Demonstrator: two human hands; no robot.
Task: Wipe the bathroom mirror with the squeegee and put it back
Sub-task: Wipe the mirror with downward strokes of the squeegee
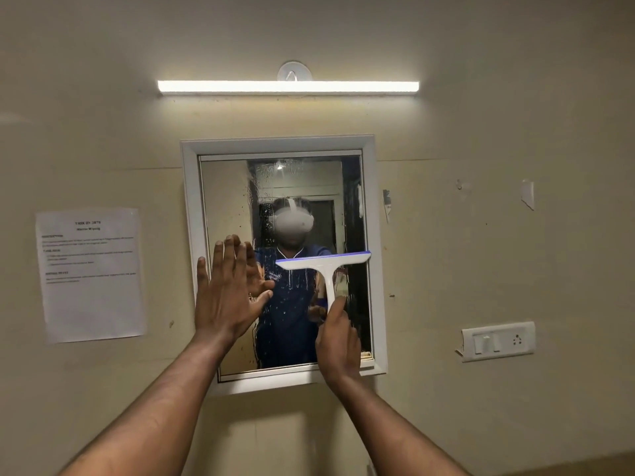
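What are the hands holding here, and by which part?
The right hand grips the squeegee by the lower end of its white handle, blade up against the mirror. The left hand holds nothing, fingers spread open.

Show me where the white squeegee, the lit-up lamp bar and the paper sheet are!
white plastic squeegee with blue blade (323, 261): head view, on its crossbar.
long glowing lamp bar (288, 86): head view, mid-length.
white printed paper sheet (91, 273): head view, its middle.

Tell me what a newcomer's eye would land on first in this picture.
First the lit tube light glowing on the wall above the mirror. Next the white squeegee, its blue-edged blade level across the mirror's right half, held by the right hand, while the left hand is spread flat at the left edge. Water drops streak the glass.
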